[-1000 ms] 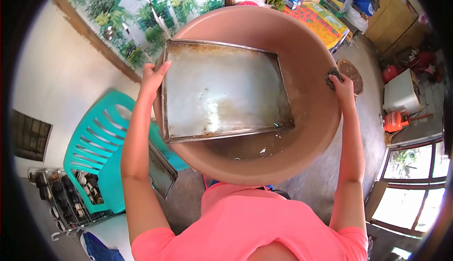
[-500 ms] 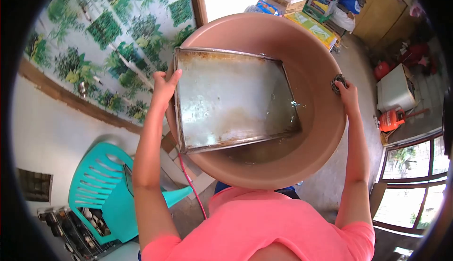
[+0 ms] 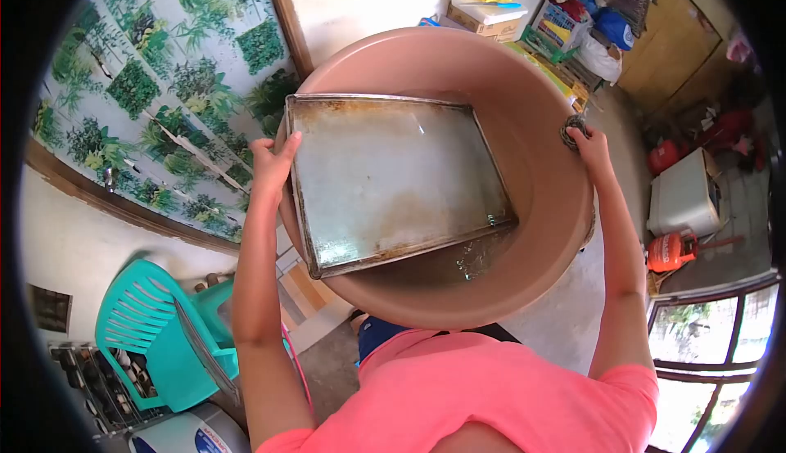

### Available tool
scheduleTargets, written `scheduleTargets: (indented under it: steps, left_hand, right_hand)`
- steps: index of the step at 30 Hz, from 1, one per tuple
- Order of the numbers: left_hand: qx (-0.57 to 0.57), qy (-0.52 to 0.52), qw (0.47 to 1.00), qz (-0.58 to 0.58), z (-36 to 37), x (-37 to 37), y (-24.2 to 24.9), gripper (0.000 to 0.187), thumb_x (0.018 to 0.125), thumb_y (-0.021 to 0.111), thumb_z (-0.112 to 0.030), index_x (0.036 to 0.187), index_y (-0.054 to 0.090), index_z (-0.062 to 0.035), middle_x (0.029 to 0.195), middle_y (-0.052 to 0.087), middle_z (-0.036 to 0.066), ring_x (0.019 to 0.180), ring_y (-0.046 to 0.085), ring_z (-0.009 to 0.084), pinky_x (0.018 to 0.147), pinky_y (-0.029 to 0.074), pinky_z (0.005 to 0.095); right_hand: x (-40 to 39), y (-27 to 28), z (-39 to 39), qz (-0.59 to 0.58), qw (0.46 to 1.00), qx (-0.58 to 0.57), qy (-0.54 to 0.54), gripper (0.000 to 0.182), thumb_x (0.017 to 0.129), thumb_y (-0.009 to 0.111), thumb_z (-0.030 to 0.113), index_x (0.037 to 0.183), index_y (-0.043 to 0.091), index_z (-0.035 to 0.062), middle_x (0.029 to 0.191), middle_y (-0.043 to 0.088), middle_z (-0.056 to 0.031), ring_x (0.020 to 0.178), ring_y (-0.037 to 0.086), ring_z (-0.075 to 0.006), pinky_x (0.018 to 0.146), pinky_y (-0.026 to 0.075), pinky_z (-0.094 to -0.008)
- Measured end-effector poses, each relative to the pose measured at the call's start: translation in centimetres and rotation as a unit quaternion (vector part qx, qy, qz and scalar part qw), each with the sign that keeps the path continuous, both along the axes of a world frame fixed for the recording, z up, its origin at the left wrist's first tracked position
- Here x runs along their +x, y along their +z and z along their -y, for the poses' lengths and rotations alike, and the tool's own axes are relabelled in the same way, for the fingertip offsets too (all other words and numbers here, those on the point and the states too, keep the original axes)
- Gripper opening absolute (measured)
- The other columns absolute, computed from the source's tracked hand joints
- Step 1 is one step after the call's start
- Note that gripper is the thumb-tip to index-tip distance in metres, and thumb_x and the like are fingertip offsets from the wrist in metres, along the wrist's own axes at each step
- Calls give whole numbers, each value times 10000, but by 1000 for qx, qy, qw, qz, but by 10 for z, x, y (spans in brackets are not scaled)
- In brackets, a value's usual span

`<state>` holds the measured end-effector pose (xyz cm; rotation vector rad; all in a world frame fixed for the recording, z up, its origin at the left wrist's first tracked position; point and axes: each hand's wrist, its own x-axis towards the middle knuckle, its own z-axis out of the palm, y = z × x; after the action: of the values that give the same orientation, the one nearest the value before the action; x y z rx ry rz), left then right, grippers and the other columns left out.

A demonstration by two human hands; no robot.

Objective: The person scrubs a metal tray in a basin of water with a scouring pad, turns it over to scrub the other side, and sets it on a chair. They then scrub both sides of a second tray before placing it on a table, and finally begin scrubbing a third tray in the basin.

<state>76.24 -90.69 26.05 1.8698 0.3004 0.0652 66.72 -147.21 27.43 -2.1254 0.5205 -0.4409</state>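
Observation:
In front of me is a large brown plastic basin (image 3: 547,199) with a little water (image 3: 442,269) at its bottom. A rectangular metal baking tray (image 3: 393,183), with rust-brown stains along its edges, leans inside, its left edge resting over the basin's rim. My left hand (image 3: 274,165) is closed at that side, thumb over the tray's edge and fingers outside the basin; how much of the rim it grips is partly hidden. My right hand (image 3: 596,152) grips the opposite rim, with a dark coiled scouring pad (image 3: 572,130) pinched against it.
A green plastic chair (image 3: 155,330) stands at lower left beside a rack (image 3: 82,379). Boxes (image 3: 483,15) and bags (image 3: 602,56) are piled at the back. On the right are a white appliance (image 3: 684,195), an orange gas cylinder (image 3: 667,252) and a window (image 3: 712,330). Patterned curtain (image 3: 164,85) hangs left.
The view has turned, and the surroundings have shifted within it. The basin and tray sit slightly further left, with the water's surface changed. Both hands keep their holds.

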Motion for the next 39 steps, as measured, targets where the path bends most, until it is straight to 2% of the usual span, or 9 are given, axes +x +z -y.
scheduleTargets:
  steps: [4, 8, 12, 17, 20, 27, 32, 34, 39]
  left_hand:
    - [27, 23, 999, 33, 51, 18, -21, 799, 733, 774, -462, 1192, 379, 58, 1155, 506, 230, 1064, 519, 276, 925, 421, 358]
    - [55, 38, 997, 43, 104, 26, -20, 785, 721, 784, -455, 1155, 395, 70, 1105, 515, 207, 1035, 514, 259, 920, 411, 345]
    - [5, 30, 999, 44, 154, 43, -29, 747, 714, 798, -428, 1116, 400, 60, 1073, 520, 201, 1016, 516, 254, 900, 419, 340]
    - [33, 39, 997, 65, 204, 66, -47, 729, 719, 795, -422, 1104, 400, 55, 1064, 520, 201, 1000, 519, 263, 890, 421, 344]
    - [37, 52, 996, 59, 221, 81, -71, 734, 710, 796, -438, 1103, 400, 38, 1064, 532, 209, 988, 538, 282, 878, 426, 352]
    - [84, 89, 991, 53, 252, 91, -76, 738, 686, 801, -466, 1082, 414, 21, 1023, 559, 193, 952, 567, 304, 844, 449, 384]
    - [80, 89, 992, 32, 250, 104, -104, 743, 683, 799, -463, 1092, 421, 30, 1086, 534, 211, 1002, 552, 316, 866, 440, 392]
    - [89, 86, 992, 3, 254, 100, -95, 742, 681, 800, -460, 1093, 423, 27, 1097, 525, 213, 1023, 547, 319, 872, 437, 394]
    - [87, 102, 991, 6, 251, 105, -89, 785, 672, 805, -472, 1126, 387, 14, 1098, 535, 216, 1033, 555, 330, 886, 434, 398]
  right_hand:
    - [30, -4, 65, 7, 999, -30, 7, 317, 797, 686, 246, 928, 691, -43, 749, 658, -39, 674, 573, -91, 644, 463, -266]
    - [44, -5, 110, 14, 1000, -3, 15, 314, 793, 685, 245, 920, 691, -42, 739, 648, -38, 665, 561, -93, 632, 457, -272]
    - [59, -17, 163, 12, 1000, -8, 5, 315, 790, 688, 250, 909, 692, -42, 726, 643, -43, 658, 556, -98, 624, 456, -282]
    - [88, -35, 226, -34, 998, -45, 2, 284, 813, 679, 228, 908, 676, -39, 759, 637, -27, 675, 559, -82, 622, 448, -255]
    - [107, -48, 244, -28, 999, -46, 7, 284, 813, 680, 227, 911, 676, -40, 765, 640, -33, 678, 563, -87, 626, 452, -259]
    - [137, -74, 254, -16, 1000, -5, 7, 290, 812, 681, 222, 928, 673, -43, 784, 644, -34, 696, 571, -91, 641, 462, -264]
    - [162, -105, 270, -36, 999, -19, 13, 294, 809, 679, 216, 947, 675, -44, 792, 648, -33, 703, 575, -95, 649, 465, -263]
    - [167, -115, 267, -25, 1000, 0, 2, 297, 806, 679, 216, 947, 676, -45, 788, 648, -31, 703, 575, -95, 648, 465, -264]
    - [187, -111, 258, -51, 997, -59, 8, 312, 798, 690, 232, 936, 675, -47, 785, 640, -33, 697, 575, -99, 645, 460, -264]
